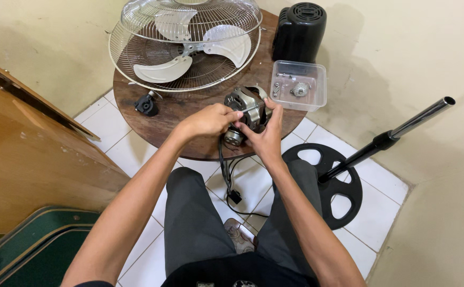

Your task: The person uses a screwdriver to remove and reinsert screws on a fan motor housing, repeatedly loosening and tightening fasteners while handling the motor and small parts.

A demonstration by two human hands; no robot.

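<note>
motor: fan motor is clamped by fingers of left hand and right hand at counter edge, 6 o'clock.
risk: a slip is judged likely; dangling cord could snag.

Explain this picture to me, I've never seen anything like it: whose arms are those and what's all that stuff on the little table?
The single view comes from a camera worn on a person's head, looking down at their own arms and lap. Their left hand and right hand both grip a fan motor over a round wooden table. On the table lie a wire fan cage with blades, a clear plastic box of small parts and a black motor cover. A black fan stand rests on the tiled floor.
</note>
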